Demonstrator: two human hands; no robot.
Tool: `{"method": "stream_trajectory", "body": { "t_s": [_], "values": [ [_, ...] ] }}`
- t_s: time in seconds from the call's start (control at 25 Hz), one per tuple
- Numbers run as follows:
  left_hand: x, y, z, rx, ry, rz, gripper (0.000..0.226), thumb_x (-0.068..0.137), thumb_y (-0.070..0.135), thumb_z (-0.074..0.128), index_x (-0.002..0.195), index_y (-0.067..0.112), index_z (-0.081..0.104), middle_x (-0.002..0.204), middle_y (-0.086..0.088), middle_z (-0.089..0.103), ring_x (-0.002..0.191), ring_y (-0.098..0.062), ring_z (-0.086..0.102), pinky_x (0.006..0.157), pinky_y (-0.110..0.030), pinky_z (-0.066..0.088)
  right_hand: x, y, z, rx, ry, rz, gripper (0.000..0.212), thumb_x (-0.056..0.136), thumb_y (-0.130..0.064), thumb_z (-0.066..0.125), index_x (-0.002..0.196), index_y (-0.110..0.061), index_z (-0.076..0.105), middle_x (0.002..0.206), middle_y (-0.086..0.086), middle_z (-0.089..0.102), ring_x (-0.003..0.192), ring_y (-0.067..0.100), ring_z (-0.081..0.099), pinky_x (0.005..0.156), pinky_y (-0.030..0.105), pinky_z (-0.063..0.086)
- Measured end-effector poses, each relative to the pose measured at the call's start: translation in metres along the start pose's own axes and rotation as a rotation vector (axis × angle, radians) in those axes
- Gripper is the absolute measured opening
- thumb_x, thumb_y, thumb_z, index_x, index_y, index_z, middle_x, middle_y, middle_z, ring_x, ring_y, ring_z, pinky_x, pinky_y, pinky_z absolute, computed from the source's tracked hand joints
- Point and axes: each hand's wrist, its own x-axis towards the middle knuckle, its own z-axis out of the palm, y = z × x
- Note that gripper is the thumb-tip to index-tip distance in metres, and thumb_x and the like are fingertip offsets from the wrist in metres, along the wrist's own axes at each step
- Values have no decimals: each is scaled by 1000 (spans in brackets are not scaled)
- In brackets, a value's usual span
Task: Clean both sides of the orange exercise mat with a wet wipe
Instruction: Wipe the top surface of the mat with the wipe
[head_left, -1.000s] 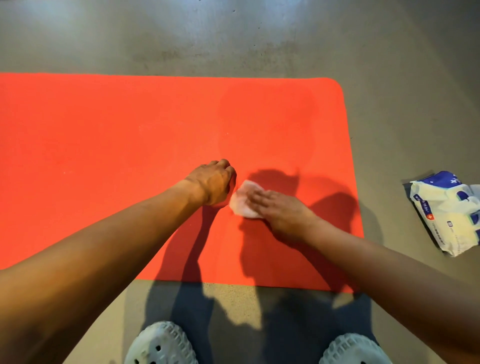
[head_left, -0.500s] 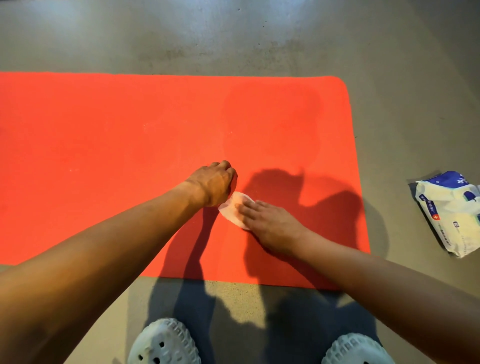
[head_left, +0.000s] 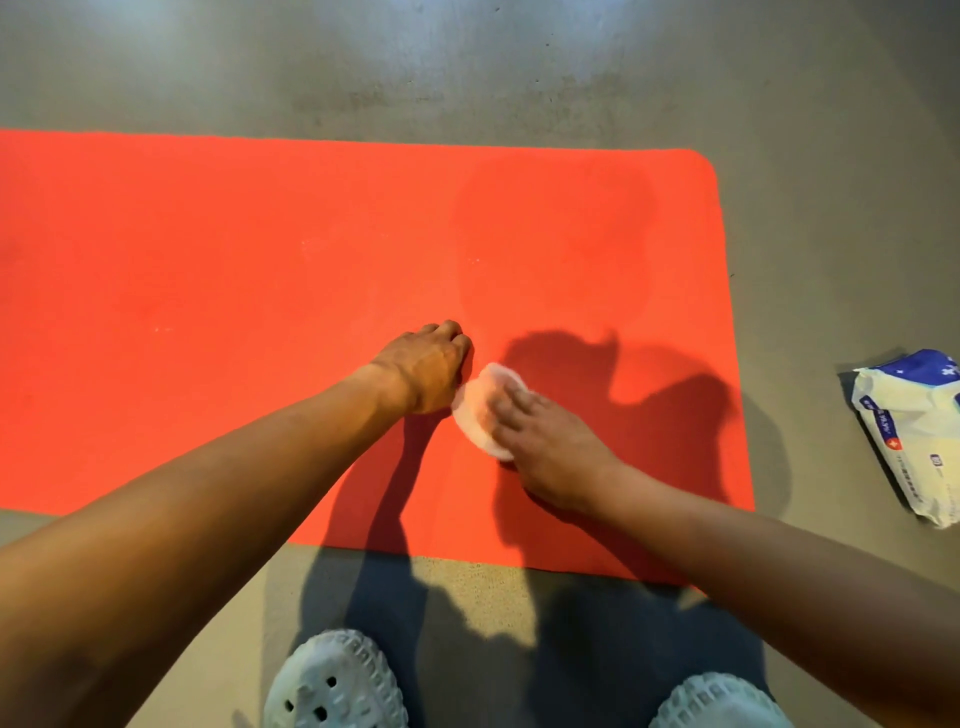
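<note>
Rightward slides wet wipe (head_left: 482, 410) under flat-fingered right hand (head_left: 553, 457).
Left hand (head_left: 426, 370) fisted alongside on orange mat (head_left: 208, 312); glossy packet (head_left: 909, 441) right.

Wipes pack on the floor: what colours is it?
The wipes pack is pale cream with a dark blue end; it shows in the head view, at the right edge.

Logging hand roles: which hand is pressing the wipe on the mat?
The right hand, fingers flat on the white wipe; the left hand rests curled on the orange mat beside it.
</note>
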Motion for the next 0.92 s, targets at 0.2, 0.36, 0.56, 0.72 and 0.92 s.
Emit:
{"method": "stream_trajectory", "body": {
  "t_s": [0.2, 0.36, 0.56, 0.72, 0.92],
  "values": [
    [9, 13, 1, 21, 25, 28, 50, 87, 34, 62, 132, 13, 51, 143, -9, 42, 130, -31, 47, 97, -45, 49, 1, 55, -12, -59, 138, 35, 61, 81, -21, 40, 137, -11, 60, 147, 13, 54, 139, 28, 49, 108, 45, 47],
    [14, 20, -2, 27, 20, 44, 58, 83, 34, 65, 134, 12, 50, 145, -10, 42, 131, -31, 47, 100, -46, 48, 3, 65, -11, -19, 128, 251, 63, 82, -20, 30, 136, -5, 58, 143, 18, 56, 137, 36, 50, 103, 46, 49],
    [17, 23, 2, 50, 31, 31, 54, 85, 35, 64, 133, 13, 51, 144, -10, 42, 129, -31, 48, 98, -45, 49, -45, 19, 8, -36, 71, -217, 54, 80, -23, 54, 130, -8, 65, 142, 11, 59, 136, 28, 51, 106, 40, 48],
    [20, 30, -1, 59, 39, 39, 55, 85, 35, 66, 132, 12, 51, 143, -9, 42, 130, -30, 47, 97, -45, 49, -36, 62, 2, -85, 151, -59, 56, 84, -23, 43, 134, -10, 63, 145, 11, 57, 136, 27, 53, 109, 42, 46],
    [22, 34, -3, 46, 47, 43, 54, 86, 34, 64, 133, 11, 50, 144, -10, 43, 133, -30, 45, 100, -45, 48, -15, 77, -10, -16, 164, 476, 60, 94, -22, 42, 153, -10, 37, 159, 16, 36, 149, 34, 32, 116, 50, 33]
  ]
}}
